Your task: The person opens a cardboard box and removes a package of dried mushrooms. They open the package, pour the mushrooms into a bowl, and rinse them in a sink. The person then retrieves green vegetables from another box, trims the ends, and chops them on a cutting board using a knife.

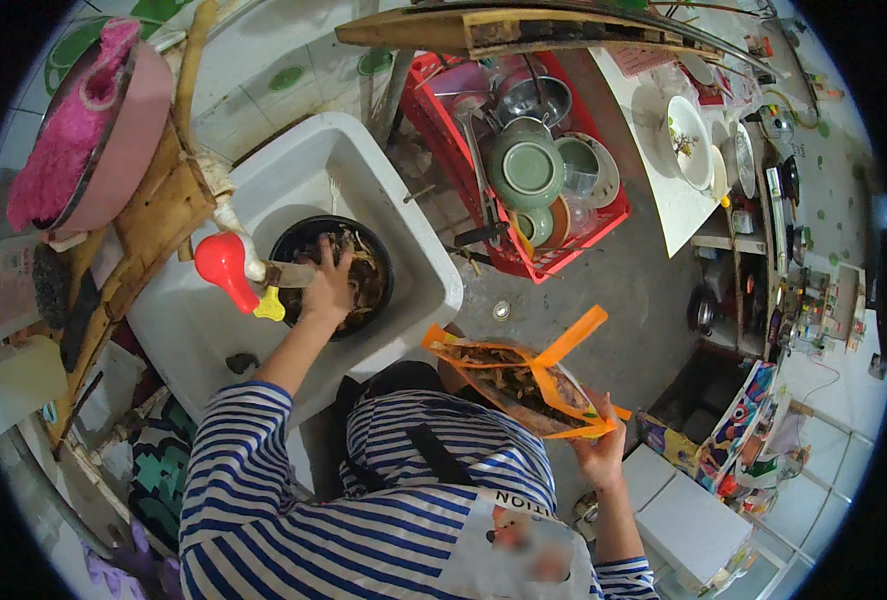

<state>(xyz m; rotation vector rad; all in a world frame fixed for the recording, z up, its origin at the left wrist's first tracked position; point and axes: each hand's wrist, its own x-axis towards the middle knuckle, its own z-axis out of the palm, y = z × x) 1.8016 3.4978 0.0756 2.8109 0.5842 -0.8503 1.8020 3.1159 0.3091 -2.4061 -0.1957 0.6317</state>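
My left hand reaches into a black bowl that stands in a white sink basin. Its fingers are spread on dark brown, dried-looking pieces in the bowl. The tap with a red lever and a small yellow handle is close beside that wrist. On the right, my right hand grips the edge of an orange-trimmed clear bag, whose mouth gapes and shows similar brown pieces inside. A white fork lies in the basin above the bowl, and a dark object rests near the lower left.
A red crate holding bowls and utensils stands beyond the basin. To the right is a white table with dishes. A pink basin with a pink cloth sits on a wooden shelf at the left. A floor drain is near the bag.
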